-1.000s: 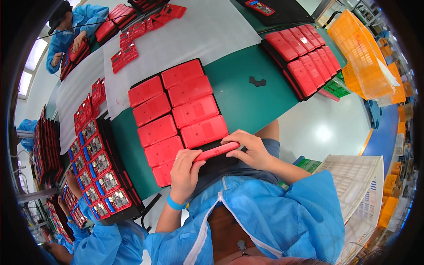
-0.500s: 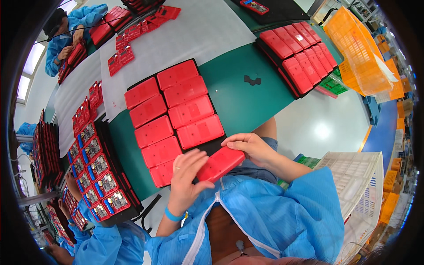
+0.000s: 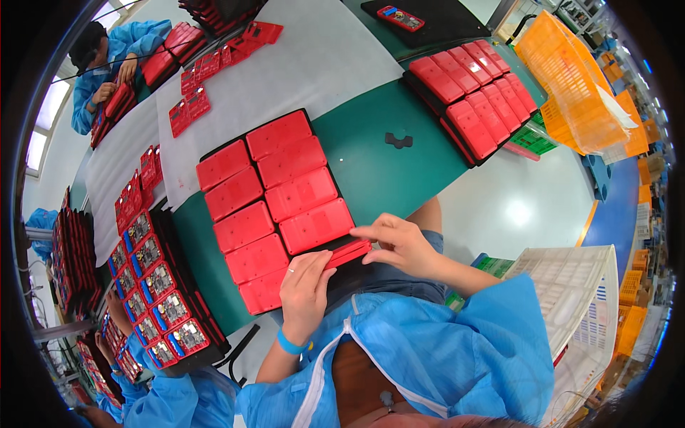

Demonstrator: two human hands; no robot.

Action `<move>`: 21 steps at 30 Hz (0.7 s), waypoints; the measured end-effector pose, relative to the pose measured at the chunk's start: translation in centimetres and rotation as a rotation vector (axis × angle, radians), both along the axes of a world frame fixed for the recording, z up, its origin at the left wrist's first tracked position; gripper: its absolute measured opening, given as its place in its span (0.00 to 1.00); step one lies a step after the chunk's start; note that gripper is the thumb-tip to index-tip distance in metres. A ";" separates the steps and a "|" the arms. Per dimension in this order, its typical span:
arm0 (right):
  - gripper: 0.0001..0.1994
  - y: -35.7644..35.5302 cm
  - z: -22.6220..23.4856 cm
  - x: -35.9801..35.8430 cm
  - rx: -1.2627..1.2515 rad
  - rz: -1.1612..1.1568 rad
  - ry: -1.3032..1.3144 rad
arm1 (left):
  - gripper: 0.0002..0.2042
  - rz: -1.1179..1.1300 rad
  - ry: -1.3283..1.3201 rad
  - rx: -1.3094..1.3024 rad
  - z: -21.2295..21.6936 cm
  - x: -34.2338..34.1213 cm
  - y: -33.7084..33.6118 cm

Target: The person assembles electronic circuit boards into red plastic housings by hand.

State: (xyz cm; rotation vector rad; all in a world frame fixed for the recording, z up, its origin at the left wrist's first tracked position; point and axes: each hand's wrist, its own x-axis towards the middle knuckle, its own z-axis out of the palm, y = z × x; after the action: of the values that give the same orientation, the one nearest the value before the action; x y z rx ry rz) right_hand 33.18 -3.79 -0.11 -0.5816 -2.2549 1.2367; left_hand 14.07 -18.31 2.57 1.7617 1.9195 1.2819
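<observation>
In front of me a red plastic casing [image 3: 348, 252] is tipped up, its narrow side showing, at the near right corner of a black tray [image 3: 325, 237]. My left hand [image 3: 305, 287] is closed on its left end, fingers together. At the other end my right hand [image 3: 401, 246] grips it between thumb and fingers, the index finger stretched toward the tray's corner. Two columns of similar red casings [image 3: 298, 189] lie flat in the tray, smooth backs up. The casing's far face is hidden from me.
On the left stands a tray of open casings with circuit boards [image 3: 160, 284]. More red casings [image 3: 471, 89] fill a stack of trays at the right. A small black piece [image 3: 399, 140] lies on the green mat [image 3: 378, 171]. A co-worker [image 3: 118, 64] sits at the far left.
The red casing has turned from showing its broad back to nearly edge-on and moved closer to the tray. My left hand has closed in on its left end. The view has shifted slightly.
</observation>
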 end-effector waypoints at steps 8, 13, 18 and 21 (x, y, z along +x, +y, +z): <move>0.16 -0.8 -1.1 -0.8 0.032 -0.050 0.141 | 0.16 0.019 0.053 -0.062 0.9 -0.1 0.2; 0.17 0.2 -0.5 -0.9 0.061 -0.014 0.118 | 0.17 0.109 0.259 -0.088 1.1 2.6 1.4; 0.14 6.0 1.2 0.4 -0.366 -0.094 -0.113 | 0.14 0.189 0.234 -0.036 -0.4 2.5 1.9; 0.13 12.2 -1.9 1.1 0.505 -0.514 -0.039 | 0.13 0.181 0.221 -0.023 -0.3 3.0 1.7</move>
State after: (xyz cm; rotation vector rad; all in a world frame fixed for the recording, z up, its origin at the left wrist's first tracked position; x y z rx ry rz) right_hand 34.31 8.37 -1.99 -0.9045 -2.1351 0.3910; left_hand 17.11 -16.56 2.28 1.8194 2.2506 1.1558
